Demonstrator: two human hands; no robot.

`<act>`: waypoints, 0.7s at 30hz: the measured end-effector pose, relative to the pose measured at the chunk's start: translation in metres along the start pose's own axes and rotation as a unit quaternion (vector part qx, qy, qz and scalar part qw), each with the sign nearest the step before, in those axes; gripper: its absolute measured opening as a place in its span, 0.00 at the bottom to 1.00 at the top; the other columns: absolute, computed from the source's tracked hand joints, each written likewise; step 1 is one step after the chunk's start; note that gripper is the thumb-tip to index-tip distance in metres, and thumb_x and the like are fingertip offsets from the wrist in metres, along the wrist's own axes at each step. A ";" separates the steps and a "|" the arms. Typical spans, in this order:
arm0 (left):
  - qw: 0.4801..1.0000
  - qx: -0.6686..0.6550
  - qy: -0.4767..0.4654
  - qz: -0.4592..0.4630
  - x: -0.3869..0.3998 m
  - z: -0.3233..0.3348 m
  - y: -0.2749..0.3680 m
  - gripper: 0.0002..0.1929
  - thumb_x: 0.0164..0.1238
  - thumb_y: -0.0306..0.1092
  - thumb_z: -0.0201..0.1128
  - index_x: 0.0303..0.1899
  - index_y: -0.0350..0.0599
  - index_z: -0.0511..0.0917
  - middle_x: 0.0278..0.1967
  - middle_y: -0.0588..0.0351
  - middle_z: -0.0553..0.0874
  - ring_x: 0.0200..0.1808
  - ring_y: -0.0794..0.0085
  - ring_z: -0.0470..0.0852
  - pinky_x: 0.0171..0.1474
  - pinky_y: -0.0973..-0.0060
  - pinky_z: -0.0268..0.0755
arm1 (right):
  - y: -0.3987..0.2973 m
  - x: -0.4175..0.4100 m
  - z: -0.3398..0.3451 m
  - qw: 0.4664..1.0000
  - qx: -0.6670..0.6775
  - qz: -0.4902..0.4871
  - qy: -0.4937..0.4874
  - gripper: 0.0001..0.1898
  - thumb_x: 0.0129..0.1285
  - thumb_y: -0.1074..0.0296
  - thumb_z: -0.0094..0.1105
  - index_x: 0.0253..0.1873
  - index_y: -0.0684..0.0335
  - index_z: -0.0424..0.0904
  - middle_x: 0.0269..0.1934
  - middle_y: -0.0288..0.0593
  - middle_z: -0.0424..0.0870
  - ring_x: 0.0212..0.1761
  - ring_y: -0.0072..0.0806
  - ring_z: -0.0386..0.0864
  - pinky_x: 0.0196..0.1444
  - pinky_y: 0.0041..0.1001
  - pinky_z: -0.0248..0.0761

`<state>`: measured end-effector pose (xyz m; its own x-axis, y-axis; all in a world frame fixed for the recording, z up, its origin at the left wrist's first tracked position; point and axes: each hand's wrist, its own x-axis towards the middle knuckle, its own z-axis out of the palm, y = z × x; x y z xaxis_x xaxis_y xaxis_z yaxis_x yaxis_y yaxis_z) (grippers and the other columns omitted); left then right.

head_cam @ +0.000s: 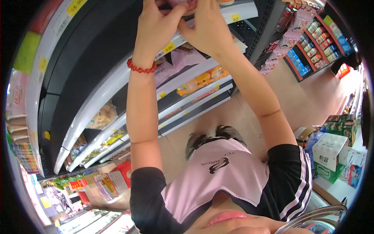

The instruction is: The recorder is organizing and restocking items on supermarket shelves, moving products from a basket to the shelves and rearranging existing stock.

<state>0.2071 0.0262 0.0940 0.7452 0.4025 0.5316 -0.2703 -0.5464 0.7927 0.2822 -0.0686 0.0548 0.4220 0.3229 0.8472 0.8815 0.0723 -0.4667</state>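
Note:
Both my arms stretch forward to a metal store shelf, and the frame's top edge cuts off my fingertips. My left hand (157,25), with a red bead bracelet (141,66) at its wrist, has its thumb against a pink-red package (188,4). Most of that package is hidden by the hands and the frame edge. My right hand (209,27) lies along its right side with the thumb pointing inward; its grip cannot be made out. Under the hands runs the pale shelf rail (241,13) with yellow price tags.
Lower tiers hold purple-pink bags (187,57) and orange packs (201,80). Pink sachets (287,42) hang in strips on the right. Behind them stands a rack of jars (320,38). Cartons (330,149) are stacked at right; a red bag (122,172) is at lower left.

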 end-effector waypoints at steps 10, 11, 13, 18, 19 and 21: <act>0.951 0.107 0.019 0.289 -0.079 -0.049 0.021 0.27 0.54 0.30 0.65 0.56 0.32 0.69 0.50 0.41 0.77 0.47 0.59 0.79 0.50 0.69 0.73 | -0.032 -0.052 0.018 0.982 0.161 -0.090 0.029 0.35 0.54 0.79 0.57 0.67 0.69 0.52 0.62 0.52 0.62 0.67 0.39 0.60 0.69 0.38 0.51; 0.933 0.121 0.026 0.337 -0.097 -0.060 0.026 0.25 0.52 0.28 0.66 0.53 0.32 0.73 0.50 0.40 0.77 0.48 0.56 0.79 0.50 0.69 0.72 | -0.047 -0.058 0.022 0.987 0.116 -0.111 0.025 0.35 0.53 0.80 0.57 0.67 0.68 0.53 0.62 0.50 0.62 0.66 0.38 0.61 0.68 0.37 0.53; 0.945 0.099 0.038 0.308 -0.135 -0.080 0.032 0.22 0.50 0.27 0.66 0.50 0.32 0.76 0.48 0.41 0.78 0.49 0.55 0.79 0.49 0.70 0.72 | -0.066 -0.068 0.037 0.984 0.151 -0.098 0.010 0.34 0.53 0.80 0.57 0.66 0.68 0.55 0.62 0.50 0.62 0.66 0.37 0.61 0.66 0.35 0.55; 0.952 0.228 -0.004 0.206 -0.234 -0.170 0.033 0.25 0.48 0.25 0.67 0.52 0.33 0.76 0.45 0.41 0.81 0.49 0.52 0.79 0.50 0.70 0.72 | -0.136 -0.102 0.100 0.980 0.146 -0.133 -0.003 0.29 0.54 0.79 0.57 0.62 0.70 0.60 0.56 0.49 0.65 0.55 0.35 0.67 0.57 0.30 0.63; 0.952 0.234 0.000 0.199 -0.256 -0.189 0.036 0.25 0.48 0.25 0.67 0.52 0.33 0.76 0.45 0.41 0.81 0.49 0.52 0.79 0.50 0.70 0.72 | -0.154 -0.110 0.114 0.979 0.154 -0.133 -0.008 0.29 0.54 0.79 0.57 0.62 0.70 0.60 0.56 0.49 0.65 0.55 0.35 0.67 0.57 0.30 0.63; 0.963 0.253 0.017 0.089 -0.303 -0.222 0.036 0.22 0.57 0.30 0.65 0.53 0.32 0.74 0.50 0.45 0.79 0.49 0.66 0.79 0.50 0.75 0.72 | -0.189 -0.130 0.146 0.969 0.192 -0.149 -0.042 0.27 0.54 0.79 0.58 0.60 0.71 0.62 0.53 0.50 0.67 0.52 0.36 0.69 0.54 0.29 0.64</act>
<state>-0.1631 0.0477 0.0277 0.6921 0.2877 0.6620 -0.0542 -0.8938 0.4451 0.0295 0.0138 -0.0043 0.1272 0.3086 0.9426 0.8110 0.5148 -0.2780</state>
